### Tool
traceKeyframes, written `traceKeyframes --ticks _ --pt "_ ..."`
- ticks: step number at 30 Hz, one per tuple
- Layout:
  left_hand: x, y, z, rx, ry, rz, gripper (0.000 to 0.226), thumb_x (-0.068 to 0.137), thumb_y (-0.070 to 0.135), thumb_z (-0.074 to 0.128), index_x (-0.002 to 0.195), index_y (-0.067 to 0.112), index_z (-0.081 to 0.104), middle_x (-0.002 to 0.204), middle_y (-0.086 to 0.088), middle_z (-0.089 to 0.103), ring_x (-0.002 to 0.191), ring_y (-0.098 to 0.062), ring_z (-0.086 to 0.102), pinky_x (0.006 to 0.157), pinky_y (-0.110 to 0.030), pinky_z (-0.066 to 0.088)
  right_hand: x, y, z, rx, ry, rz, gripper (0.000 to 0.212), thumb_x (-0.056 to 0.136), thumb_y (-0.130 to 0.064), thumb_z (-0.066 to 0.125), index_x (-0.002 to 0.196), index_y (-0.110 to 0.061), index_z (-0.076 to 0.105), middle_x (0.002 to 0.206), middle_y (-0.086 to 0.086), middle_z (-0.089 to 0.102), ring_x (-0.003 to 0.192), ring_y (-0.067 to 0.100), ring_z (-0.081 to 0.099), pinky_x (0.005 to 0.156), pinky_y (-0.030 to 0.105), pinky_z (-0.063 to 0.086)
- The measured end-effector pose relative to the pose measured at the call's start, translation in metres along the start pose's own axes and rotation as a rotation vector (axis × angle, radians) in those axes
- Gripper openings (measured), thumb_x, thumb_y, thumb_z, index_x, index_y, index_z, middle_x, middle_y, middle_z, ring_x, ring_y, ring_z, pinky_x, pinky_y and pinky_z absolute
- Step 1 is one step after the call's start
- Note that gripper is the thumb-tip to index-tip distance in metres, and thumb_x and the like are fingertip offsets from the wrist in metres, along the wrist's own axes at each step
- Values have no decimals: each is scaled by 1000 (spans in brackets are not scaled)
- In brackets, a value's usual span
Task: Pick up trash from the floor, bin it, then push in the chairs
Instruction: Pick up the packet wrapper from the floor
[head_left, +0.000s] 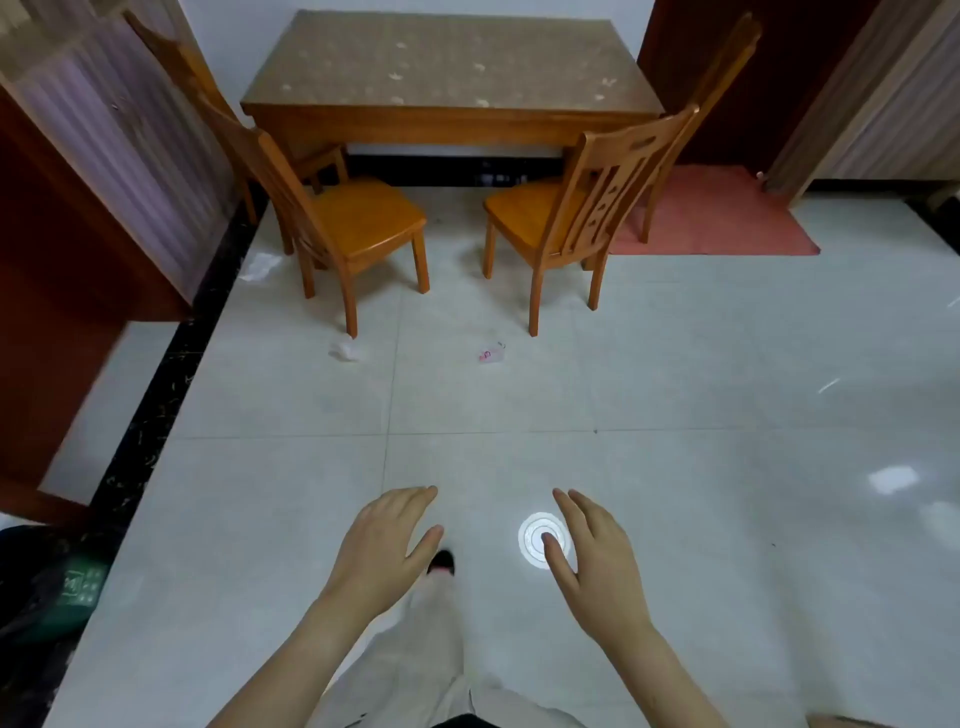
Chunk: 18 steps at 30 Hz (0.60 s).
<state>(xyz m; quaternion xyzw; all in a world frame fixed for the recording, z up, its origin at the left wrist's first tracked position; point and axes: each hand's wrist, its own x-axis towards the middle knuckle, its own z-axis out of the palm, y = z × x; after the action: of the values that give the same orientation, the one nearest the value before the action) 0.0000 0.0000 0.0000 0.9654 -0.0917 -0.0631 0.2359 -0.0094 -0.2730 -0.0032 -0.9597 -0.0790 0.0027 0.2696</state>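
- Pale glossy tiles make the floor (675, 364) of this room, with a black border along the left side; a wooden table (452, 111) stands against the far wall, and a red mat (727, 218) lies to the right of it.
- We hold both hands low in front of us, palms down; the left hand (387, 545) and the right hand (592, 556) have their fingers spread and almost straight, and neither has hold of anything.
- All the trash lies well ahead of both hands, near the chairs; we judge that we must walk forward and bend down before any grasp.
- One crumpled white paper (349, 351) lies just beside the front leg of the left chair (358, 228); it is ahead and a little to the left, so the left hand is the nearer one.
- One small wrapper (491, 355) with pink print lies flat on open tile, ahead and about midway between our hands; its long axis seems to run across our view, though it is too small to be sure.
- One white scrap (258, 267) lies farther off, at the black border beside the left chair; it looks thin and wrinkled.
- Left chair and right chair (550, 223) stand pulled out from the table, seats turned toward each other; pushing them in comes last, in our judgement.
- At the lower left is a dark object with a green patch (78, 582); we cannot tell whether it is the bin.
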Motion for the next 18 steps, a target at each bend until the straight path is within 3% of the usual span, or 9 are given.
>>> traceKeyframes --ticks 8,18 --pt "149 -34 -6 -47 -8 -45 64 91 58 25 139 23 48 138 10 51 128 -9 44 105 -24 30 145 35 9 23 -14 109 58 95 -51 34 142 -19 47 141 5 51 132 24 45 105 38 39" --pt "400 -73 -88 14 2 9 65 90 55 26 137 17 50 134 3 56 124 -18 47 103 -33 35 381 54 -29 -10 76 108 56 95 -45 39 140 -13 48 137 10 53 128 27 45 104 42 41"
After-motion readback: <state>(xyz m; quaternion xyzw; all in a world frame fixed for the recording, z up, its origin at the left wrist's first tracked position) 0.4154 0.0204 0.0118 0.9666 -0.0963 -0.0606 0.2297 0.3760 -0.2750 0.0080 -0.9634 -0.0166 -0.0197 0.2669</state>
